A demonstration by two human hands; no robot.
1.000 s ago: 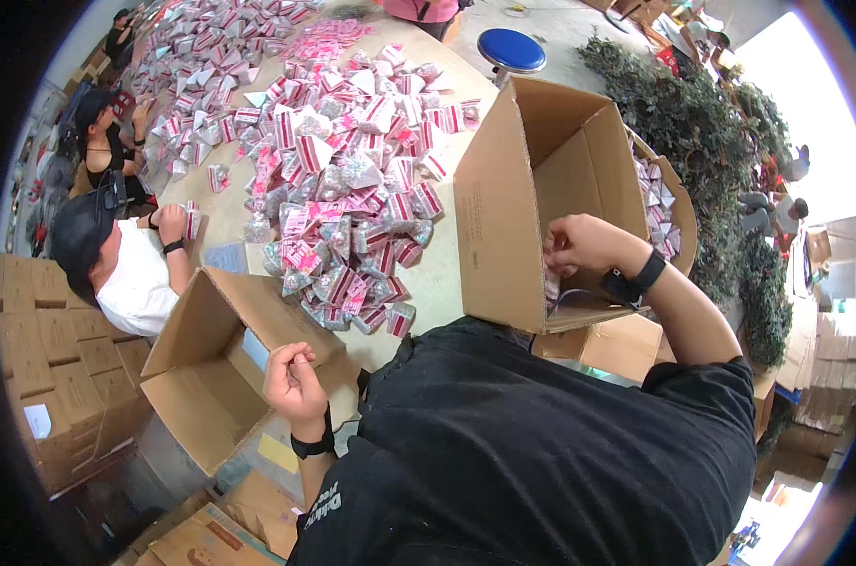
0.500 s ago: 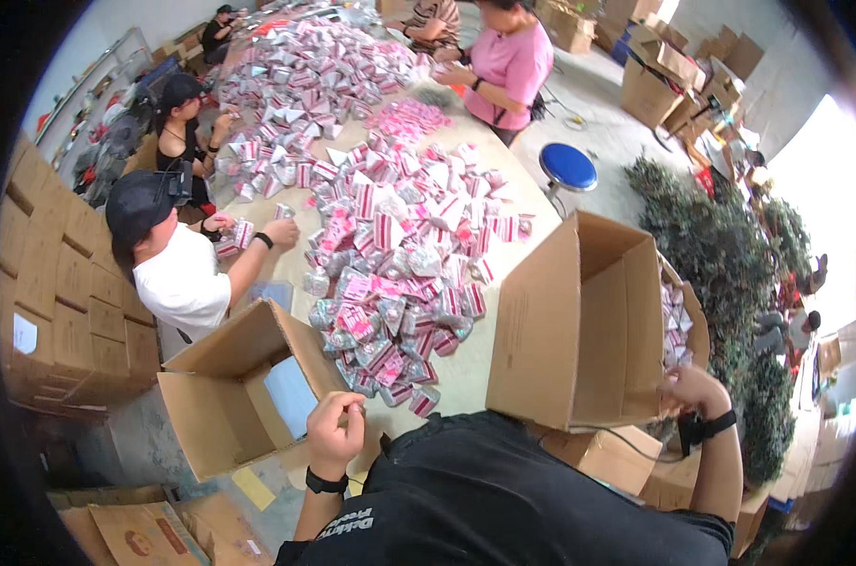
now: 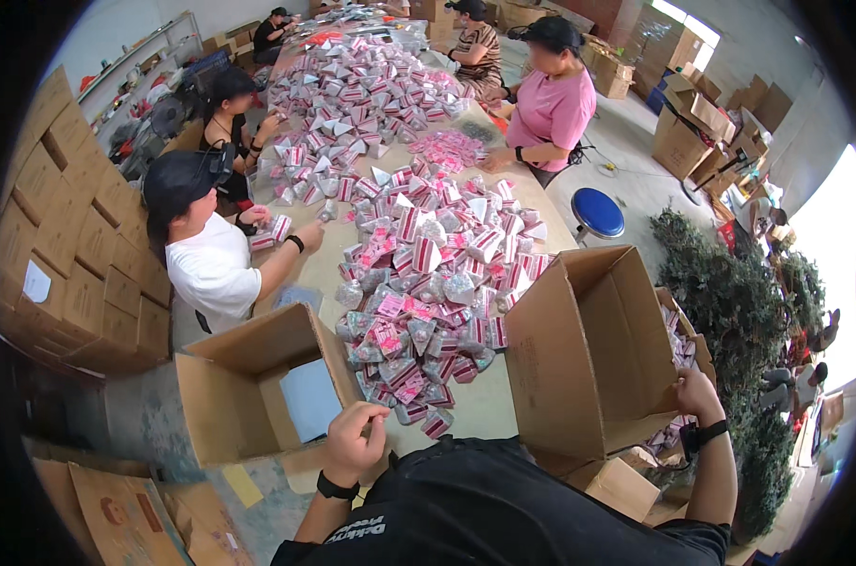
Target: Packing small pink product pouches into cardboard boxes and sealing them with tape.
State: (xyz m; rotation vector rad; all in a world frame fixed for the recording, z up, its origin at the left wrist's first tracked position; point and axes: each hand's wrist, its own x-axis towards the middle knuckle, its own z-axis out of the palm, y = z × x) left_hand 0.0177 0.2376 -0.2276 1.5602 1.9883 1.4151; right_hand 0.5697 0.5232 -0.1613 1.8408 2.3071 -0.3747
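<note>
Cardboard carton [image 3: 555, 354], its mouth open, stands at the near right edge of a long table [image 3: 485, 410], where we see the wearer's right hand [image 3: 700, 396] at its outer rim; the fingertips are partly hidden, and we cannot tell whether they are clamped on the board or only rest beside it. Just past that rim, a batch of striped packets [image 3: 677, 344] shows against a cardboard flap [image 3: 704, 357], and by our reading that portion is already off the tabletop. Far more appears left: a broad heap of packets [image 3: 428, 259] lies loose down the table, and we make out none against the carton's visible inner walls. The left hand [image 3: 354, 441] hangs in front of a second open carton [image 3: 222, 415], its fingers curled together, with no packet showing in them; inside that carton we spot only a pale sheet [image 3: 310, 401]. Across the heap, a co-worker in white [image 3: 206, 269] handles packets, while another in pink [image 3: 555, 118] works opposite. Stacked boxes [image 3: 83, 250] line the far left, their contents hidden from us.
</note>
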